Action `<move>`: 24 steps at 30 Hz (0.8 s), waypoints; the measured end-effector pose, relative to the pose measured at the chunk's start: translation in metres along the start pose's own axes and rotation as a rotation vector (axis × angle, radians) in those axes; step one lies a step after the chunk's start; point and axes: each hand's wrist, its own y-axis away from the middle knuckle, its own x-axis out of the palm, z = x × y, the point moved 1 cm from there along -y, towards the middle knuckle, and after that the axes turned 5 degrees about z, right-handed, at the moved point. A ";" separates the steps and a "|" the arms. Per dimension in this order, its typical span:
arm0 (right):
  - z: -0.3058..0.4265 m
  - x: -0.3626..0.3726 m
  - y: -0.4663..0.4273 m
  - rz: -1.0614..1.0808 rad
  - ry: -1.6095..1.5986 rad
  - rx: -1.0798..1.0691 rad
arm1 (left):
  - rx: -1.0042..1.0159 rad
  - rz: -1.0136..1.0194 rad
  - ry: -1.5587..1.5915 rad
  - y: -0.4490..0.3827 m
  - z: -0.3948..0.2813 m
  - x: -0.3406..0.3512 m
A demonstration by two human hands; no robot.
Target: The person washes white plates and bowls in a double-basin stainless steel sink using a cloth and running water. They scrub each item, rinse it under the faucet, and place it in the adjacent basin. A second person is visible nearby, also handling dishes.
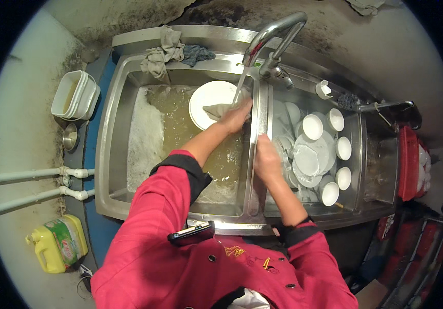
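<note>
White plates [210, 92] lie stacked in the left basin's murky water. A wet grey-beige cloth [219, 111] rests against the top plate, and my left hand [237, 117] is on it beside the divider, under the stream from the steel faucet [271, 34]. My fingers are partly hidden, so the grip is unclear. Blurred by motion, my right hand [268, 158] is just right of the divider [260, 116], over the near left part of the right basin. That basin holds submerged white plates [307, 160] and several white bowls [312, 127]; whether this hand touches a dish cannot be told.
Rags [167, 50] hang over the sink's back rim. Farther right stand a second faucet [387, 106], a scouring pad [347, 100] and a red plastic basket [407, 162]. White buckets [75, 94], a metal bowl [71, 137] and a yellow detergent jug [58, 243] are at left.
</note>
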 end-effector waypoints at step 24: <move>0.023 0.134 -0.061 0.205 0.317 -0.402 | -0.749 -0.560 -0.179 0.126 -0.033 -0.115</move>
